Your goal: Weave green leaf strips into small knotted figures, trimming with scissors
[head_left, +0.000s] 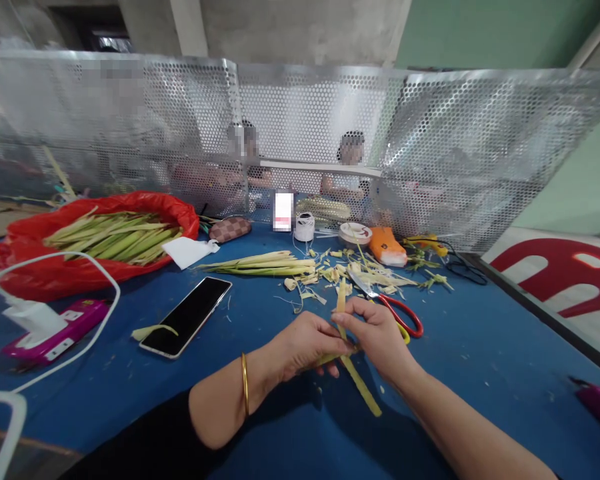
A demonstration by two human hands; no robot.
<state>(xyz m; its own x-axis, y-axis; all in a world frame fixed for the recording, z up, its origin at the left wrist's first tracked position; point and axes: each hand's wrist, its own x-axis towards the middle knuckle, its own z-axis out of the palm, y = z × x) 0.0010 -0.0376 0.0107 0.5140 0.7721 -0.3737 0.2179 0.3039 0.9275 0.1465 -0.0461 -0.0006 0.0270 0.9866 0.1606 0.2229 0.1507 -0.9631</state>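
My left hand, with a gold bangle on its wrist, is closed on yellow-green leaf strips just above the blue table. One leaf strip slants down toward me from between the hands, its upper part standing up past the fingers. My right hand pinches that upper part between thumb and fingers. Where the strips cross is mostly hidden by the fingers. Right behind my right hand lie red-handled scissors, their blades pointing away. A yellow handle shows partly beside them.
At left, a red bag holds long leaves, near a purple power strip with a white cable. A phone, a leaf bundle, scraps, a string spool and an orange packet lie around. Perforated metal panels stand behind.
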